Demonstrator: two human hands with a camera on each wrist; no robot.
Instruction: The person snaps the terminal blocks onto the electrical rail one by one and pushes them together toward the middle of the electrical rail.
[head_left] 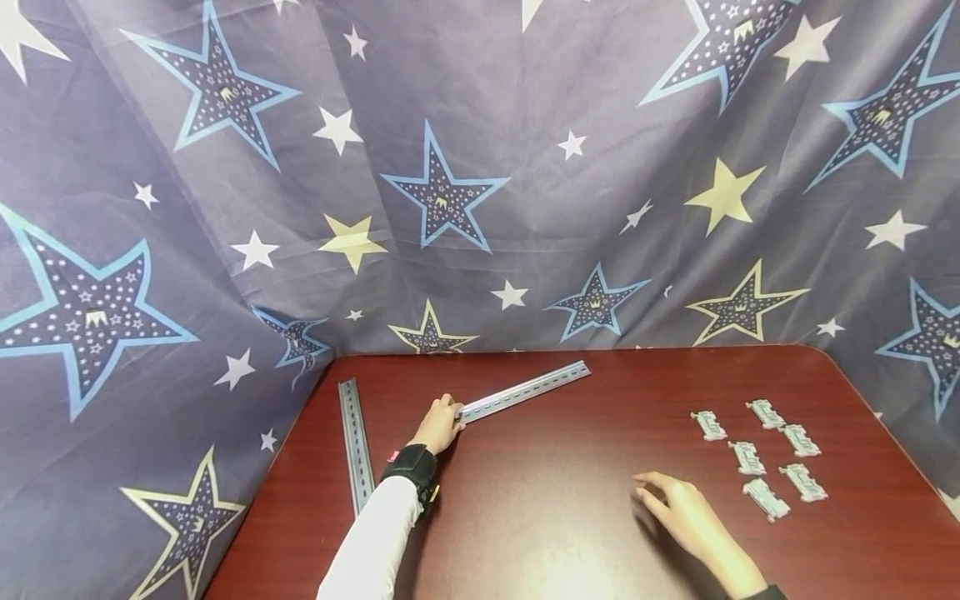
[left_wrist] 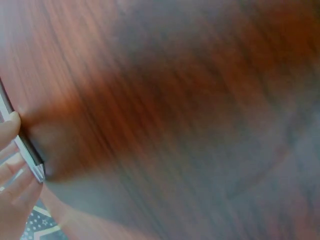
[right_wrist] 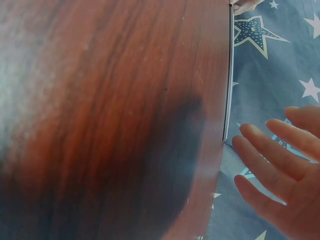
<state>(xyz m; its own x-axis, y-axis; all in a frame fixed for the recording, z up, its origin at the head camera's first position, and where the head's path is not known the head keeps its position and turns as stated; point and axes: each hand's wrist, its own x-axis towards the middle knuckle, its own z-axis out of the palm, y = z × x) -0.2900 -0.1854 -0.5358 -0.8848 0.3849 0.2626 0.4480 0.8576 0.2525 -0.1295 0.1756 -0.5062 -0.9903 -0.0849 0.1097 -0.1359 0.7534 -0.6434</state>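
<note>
A slotted metal mounting rail (head_left: 525, 390) lies slantwise across the back middle of the table. My left hand (head_left: 438, 425) pinches its near left end between thumb and fingers; the left wrist view shows the thumb on one side of the rail (left_wrist: 26, 151) and fingers on the other. My right hand (head_left: 682, 508) hovers over the table's right half, holding nothing. Its fingers (right_wrist: 262, 165) are spread and relaxed in the right wrist view. Nearest to that hand is a loose group of several small pale grey-green terminal blocks (head_left: 765, 498) lying flat.
A second slotted rail (head_left: 356, 442) lies along the left side of the table, partly hidden by my left sleeve (head_left: 375, 542). The red-brown wooden table (head_left: 525, 492) ends at a star-patterned curtain (head_left: 525, 208) behind and at both sides.
</note>
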